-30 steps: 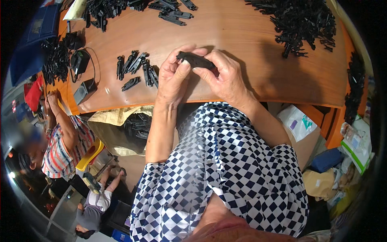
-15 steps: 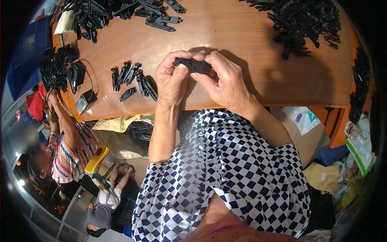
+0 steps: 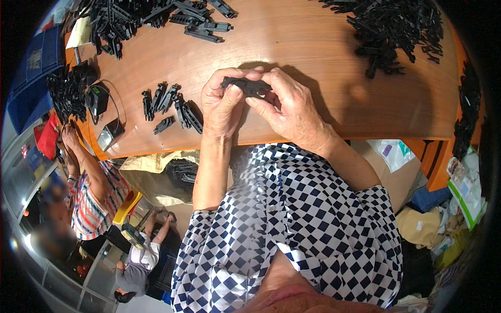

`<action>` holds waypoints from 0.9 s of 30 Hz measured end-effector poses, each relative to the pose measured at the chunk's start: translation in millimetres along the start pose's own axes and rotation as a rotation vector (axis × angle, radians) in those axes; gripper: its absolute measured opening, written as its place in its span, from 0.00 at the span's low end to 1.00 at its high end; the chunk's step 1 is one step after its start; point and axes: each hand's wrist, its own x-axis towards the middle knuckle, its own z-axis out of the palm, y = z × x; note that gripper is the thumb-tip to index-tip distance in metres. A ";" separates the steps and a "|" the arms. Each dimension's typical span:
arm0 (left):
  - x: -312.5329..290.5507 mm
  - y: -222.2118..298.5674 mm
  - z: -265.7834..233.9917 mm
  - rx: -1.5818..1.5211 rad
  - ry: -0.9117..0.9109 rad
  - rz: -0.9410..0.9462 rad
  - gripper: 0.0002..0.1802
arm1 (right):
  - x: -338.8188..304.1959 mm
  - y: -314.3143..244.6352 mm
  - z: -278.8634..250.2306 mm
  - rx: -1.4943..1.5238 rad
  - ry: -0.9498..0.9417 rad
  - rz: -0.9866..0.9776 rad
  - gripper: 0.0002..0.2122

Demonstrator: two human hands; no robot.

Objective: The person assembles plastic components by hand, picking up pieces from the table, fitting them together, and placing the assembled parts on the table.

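Note:
Between my two hands, just above the wooden table (image 3: 292, 44), is a black plastic part (image 3: 248, 86), long and narrow. My left hand (image 3: 222, 96) pinches its left end, the thumb lying along the near side. The fingers of my right hand (image 3: 289, 99) close round the other end and hide part of it. Left of my hands a small group of similar black parts (image 3: 166, 99) lies on the table, with one short piece (image 3: 164, 124) nearer the edge.
Heaps of black parts cover the far left (image 3: 117, 23) and far right (image 3: 396, 34). A small black box with a cable (image 3: 97, 99) sits at the left. An open sack (image 3: 151, 180) stands below the table edge. A person in a striped shirt (image 3: 99, 201) works at the left.
The black part has shifted very slightly left in my fingers, both hands keeping their grip. At the left, the person in the striped shirt has moved the head and arm a little.

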 end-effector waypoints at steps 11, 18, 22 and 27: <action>1.7 -6.4 12.5 -0.080 0.015 -0.038 0.19 | -2.3 13.1 -1.0 -0.230 0.075 -0.157 0.12; -4.9 26.4 24.5 0.498 0.256 -0.019 0.19 | -9.7 9.5 -42.9 -0.396 -0.126 -0.149 0.15; -10.0 77.0 -6.1 1.386 0.146 -0.118 0.14 | -13.2 19.6 -100.9 -0.881 0.210 -0.148 0.14; 23.1 87.8 -11.8 1.750 0.186 0.069 0.13 | -16.8 24.7 -141.2 -1.232 0.262 0.117 0.12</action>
